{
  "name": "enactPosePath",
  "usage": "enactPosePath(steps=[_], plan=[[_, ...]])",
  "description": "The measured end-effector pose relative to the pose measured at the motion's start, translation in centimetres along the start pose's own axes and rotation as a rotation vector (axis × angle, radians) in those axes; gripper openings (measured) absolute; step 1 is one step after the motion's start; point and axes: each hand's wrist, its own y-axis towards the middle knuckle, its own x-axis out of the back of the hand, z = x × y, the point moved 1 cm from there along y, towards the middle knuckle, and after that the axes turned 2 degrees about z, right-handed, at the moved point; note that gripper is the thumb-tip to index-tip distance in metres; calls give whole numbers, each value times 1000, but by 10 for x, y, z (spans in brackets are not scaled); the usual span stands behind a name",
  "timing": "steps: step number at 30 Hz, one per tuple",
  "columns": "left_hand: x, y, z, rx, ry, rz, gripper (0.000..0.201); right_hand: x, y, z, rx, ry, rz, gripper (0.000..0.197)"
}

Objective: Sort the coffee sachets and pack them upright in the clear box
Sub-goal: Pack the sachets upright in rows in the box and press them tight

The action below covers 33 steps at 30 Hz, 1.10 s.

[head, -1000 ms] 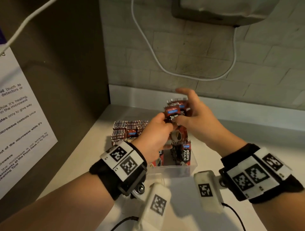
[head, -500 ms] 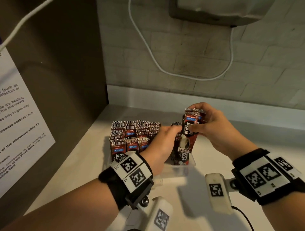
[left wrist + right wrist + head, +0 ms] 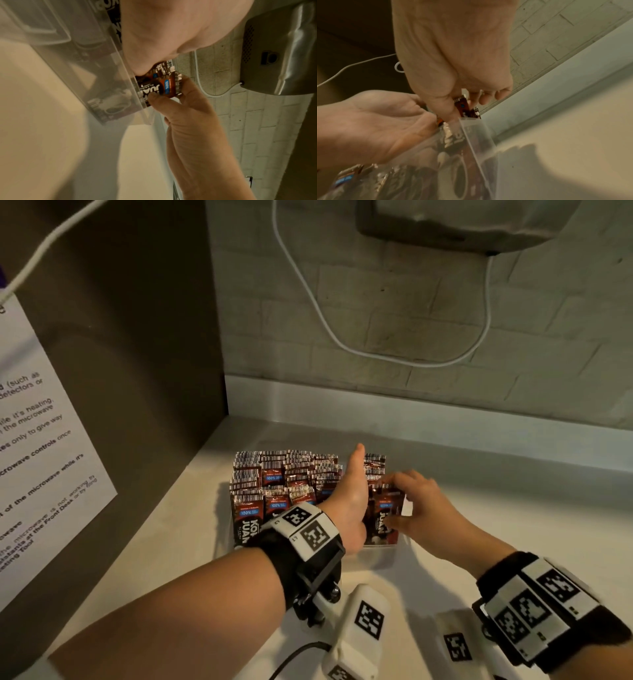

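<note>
Red-brown foil coffee sachets [image 3: 386,510] stand upright, long axis vertical, pinched between right hand [image 3: 419,510] thumb and fingers; flat, straight-fingered left hand [image 3: 352,501] beside them holds nothing.

Dim warm light, blurry wrist views

Occlusions and cut-offs, sachet packing

Left hand [image 3: 352,501] covered the box's [image 3: 380,553] middle sachets [image 3: 274,487]; its fingers were hidden below them. Notice [image 3: 37,460] text was cut at the frame's left edge. Wall unit [image 3: 462,224] was cropped at top. Right-wrist view was blurred through the box wall.
</note>
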Motion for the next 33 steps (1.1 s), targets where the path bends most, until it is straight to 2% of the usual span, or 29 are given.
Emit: enactPosePath(steps=[2,5,6,7,9,11,13,16,19,21,23,26,29,33], plan=[[0,3,1,12,3,17,83,-4,0,-4,-67,-88,6,55],[-1,8,1,9,17,16,80,-6,0,-6,-171,159,-105,91],[-2,9,1,6,10,5,79,-7,0,-5,-239,231,-87,98],[-2,11,1,6,7,-8,77,-7,0,-5,-304,281,-24,99],[-4,14,2,8,4,-7,73,-8,2,-3,-378,326,138,75],[-6,16,3,27,-6,8,77,-8,6,3,-374,315,221,42],[-10,15,2,30,-4,-18,80,-7,12,7,-332,265,258,28],[-11,20,4,40,-50,-62,83,-7,17,8,-311,244,251,37],[-10,23,8,21,-75,-114,72,-9,16,2,-270,221,206,56],[-8,26,10,10,-114,-139,71,-10,15,-1,-234,177,172,62],[-8,25,10,-12,-147,-143,76,-11,15,-2,-206,138,159,65],[-7,30,11,-12,-178,-143,87,-10,19,0,-208,113,225,72],[-9,29,11,-34,-185,-131,79,-9,23,0,-243,139,266,73],[-11,26,10,-62,-181,-130,72,-10,23,0,-245,145,177,72]])
